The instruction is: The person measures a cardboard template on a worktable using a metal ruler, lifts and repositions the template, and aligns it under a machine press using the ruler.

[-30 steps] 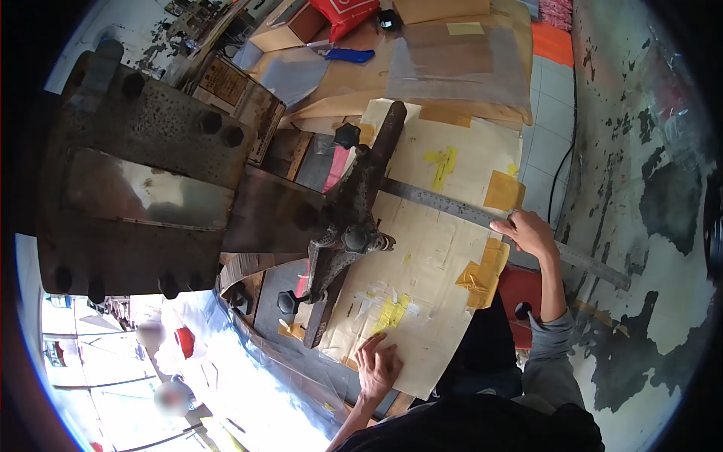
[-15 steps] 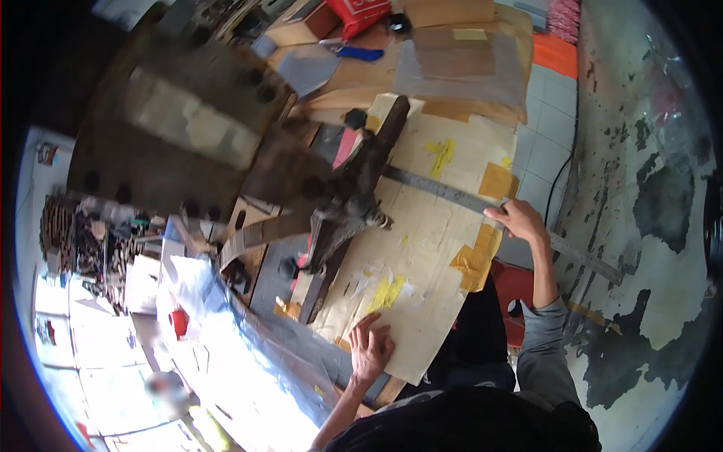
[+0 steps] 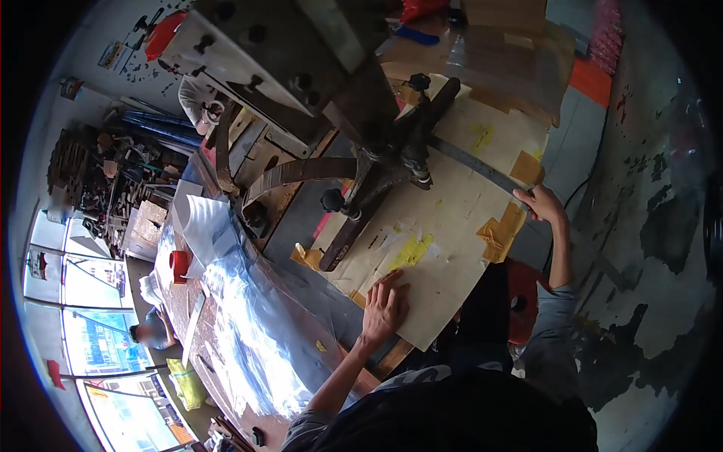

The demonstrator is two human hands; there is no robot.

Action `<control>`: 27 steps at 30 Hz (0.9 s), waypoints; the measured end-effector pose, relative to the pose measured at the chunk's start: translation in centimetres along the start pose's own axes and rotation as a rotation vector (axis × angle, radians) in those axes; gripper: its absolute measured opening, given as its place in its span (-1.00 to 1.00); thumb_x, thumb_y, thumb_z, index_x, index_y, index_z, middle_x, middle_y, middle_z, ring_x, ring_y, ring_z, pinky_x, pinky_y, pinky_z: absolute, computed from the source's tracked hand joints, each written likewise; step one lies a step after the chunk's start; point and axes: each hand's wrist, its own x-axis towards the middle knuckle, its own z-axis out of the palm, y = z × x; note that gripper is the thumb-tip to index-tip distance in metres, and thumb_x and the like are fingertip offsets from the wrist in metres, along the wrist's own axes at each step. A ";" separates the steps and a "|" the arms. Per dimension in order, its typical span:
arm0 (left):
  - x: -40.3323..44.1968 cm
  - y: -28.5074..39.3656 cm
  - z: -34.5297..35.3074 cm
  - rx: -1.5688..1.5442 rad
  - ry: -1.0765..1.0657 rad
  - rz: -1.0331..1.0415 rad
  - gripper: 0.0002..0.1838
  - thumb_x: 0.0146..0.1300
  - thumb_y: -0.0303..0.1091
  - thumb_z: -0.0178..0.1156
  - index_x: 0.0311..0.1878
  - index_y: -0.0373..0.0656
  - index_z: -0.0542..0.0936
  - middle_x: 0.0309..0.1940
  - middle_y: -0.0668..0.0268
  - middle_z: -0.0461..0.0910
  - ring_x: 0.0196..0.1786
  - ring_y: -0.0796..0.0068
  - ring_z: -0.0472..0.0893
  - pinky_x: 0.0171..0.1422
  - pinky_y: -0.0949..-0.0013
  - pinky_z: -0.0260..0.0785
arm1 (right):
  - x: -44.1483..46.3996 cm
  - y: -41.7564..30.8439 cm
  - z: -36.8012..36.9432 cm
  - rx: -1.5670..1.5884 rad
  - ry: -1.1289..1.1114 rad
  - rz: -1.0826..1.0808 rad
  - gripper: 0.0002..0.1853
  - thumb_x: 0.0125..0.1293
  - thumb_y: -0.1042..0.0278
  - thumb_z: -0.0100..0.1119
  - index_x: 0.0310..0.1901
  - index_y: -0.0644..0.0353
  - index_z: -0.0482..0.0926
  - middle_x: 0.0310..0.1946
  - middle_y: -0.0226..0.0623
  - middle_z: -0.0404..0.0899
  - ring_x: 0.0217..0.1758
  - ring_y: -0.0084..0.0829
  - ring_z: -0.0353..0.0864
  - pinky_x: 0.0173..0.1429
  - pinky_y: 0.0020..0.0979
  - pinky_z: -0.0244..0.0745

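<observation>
My right hand grips a long steel ruler near the right edge of a pale board. The ruler's far end reaches the dark metal bar of the machine. Fingers apart, my left hand lies on the board's near left part. Beside its fingertips is a yellow tape patch, and brown tape covers part of the right edge. Black knobs clamp the bar assembly above the board.
A heavy machine head overhangs the upper middle. Plastic sheeting covers a table at left, with a red tape roll on it. A red stool stands at right. Other people appear at left and behind the machine.
The camera view has turned, shifting the machine and board rightward in the picture and showing more of the room. My right hand still holds the ruler; my left hand stays on the board.
</observation>
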 end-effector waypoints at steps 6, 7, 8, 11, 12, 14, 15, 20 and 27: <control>0.1 -0.2 -0.1 -0.037 0.005 0.026 -0.61 0.10 -0.41 0.18 0.04 -0.13 0.47 0.26 0.15 0.32 0.30 0.12 0.32 0.32 0.11 0.16 | -0.4 -1.1 -0.7 -0.070 -0.034 0.042 -0.46 0.28 -0.17 0.13 -0.18 0.29 0.47 -0.70 -0.41 0.37 -0.75 -0.57 0.42 -0.68 -0.49 0.32; -0.1 -0.3 -0.1 -0.042 0.003 0.022 -0.60 0.10 -0.39 0.17 0.06 -0.13 0.46 0.27 0.17 0.31 0.31 0.15 0.32 0.34 0.12 0.14 | -0.1 -0.5 -0.7 -0.048 -0.040 0.056 -0.48 0.29 -0.15 0.13 -0.18 0.28 0.47 -0.70 -0.41 0.38 -0.76 -0.58 0.41 -0.69 -0.49 0.31; -0.3 -0.5 -0.1 -0.014 -0.004 0.054 -0.59 0.11 -0.37 0.17 0.07 -0.13 0.46 0.27 0.16 0.31 0.31 0.15 0.32 0.36 0.12 0.13 | 0.7 0.7 -0.5 -0.028 -0.048 0.067 -0.49 0.29 -0.14 0.12 -0.19 0.27 0.46 -0.70 -0.42 0.38 -0.76 -0.58 0.40 -0.70 -0.49 0.29; -0.4 -1.1 -0.7 0.043 -0.033 0.162 -0.53 0.14 -0.28 0.16 0.15 -0.15 0.44 0.27 0.11 0.31 0.32 0.18 0.31 0.41 0.11 0.12 | 0.2 -0.1 -0.7 -0.002 -0.023 0.037 -0.52 0.32 -0.12 0.10 -0.32 0.26 0.44 -0.72 -0.43 0.36 -0.79 -0.60 0.35 -0.74 -0.49 0.21; -0.2 -1.8 -1.2 0.017 -0.060 0.223 -0.51 0.13 -0.28 0.18 0.16 -0.15 0.44 0.29 0.13 0.29 0.33 0.19 0.30 0.39 0.13 0.15 | -0.4 -1.0 -0.9 0.002 -0.021 0.043 -0.51 0.33 -0.13 0.09 -0.37 0.25 0.43 -0.72 -0.43 0.37 -0.79 -0.60 0.34 -0.75 -0.49 0.19; 0.3 -3.6 -2.2 -0.035 -0.115 0.347 -0.47 0.12 -0.26 0.21 0.19 -0.14 0.43 0.32 0.16 0.25 0.36 0.20 0.28 0.34 0.15 0.23 | 0.0 -0.8 -1.1 -0.033 -0.064 0.047 -0.46 0.33 -0.19 0.05 -0.44 0.24 0.41 -0.74 -0.42 0.38 -0.82 -0.58 0.34 -0.76 -0.48 0.19; 0.7 -4.4 -3.0 -0.028 -0.128 0.426 -0.45 0.13 -0.25 0.20 0.21 -0.15 0.41 0.32 0.18 0.27 0.36 0.26 0.30 0.32 0.21 0.26 | 1.0 0.5 -1.4 -0.071 -0.108 0.048 -0.43 0.32 -0.25 0.02 -0.45 0.23 0.40 -0.75 -0.42 0.38 -0.83 -0.57 0.34 -0.76 -0.47 0.20; 0.6 -8.2 -3.5 -0.095 -0.075 0.577 -0.54 0.21 -0.23 0.09 0.18 -0.13 0.43 0.20 0.25 0.41 0.30 0.38 0.37 0.35 0.24 0.21 | 1.5 1.1 -2.1 -0.061 -0.097 0.196 -0.46 0.34 -0.18 0.05 -0.40 0.26 0.49 -0.68 -0.43 0.44 -0.81 -0.55 0.40 -0.75 -0.50 0.21; -0.3 -9.7 -1.7 -0.237 -0.066 0.570 -0.61 0.27 -0.23 -0.02 0.13 -0.13 0.42 0.25 0.27 0.34 0.32 0.43 0.32 0.37 0.29 0.10 | 1.2 0.0 -3.7 -0.199 -0.153 0.345 -0.38 0.33 -0.28 -0.03 -0.31 0.28 0.54 -0.60 -0.37 0.55 -0.74 -0.49 0.52 -0.69 -0.52 0.29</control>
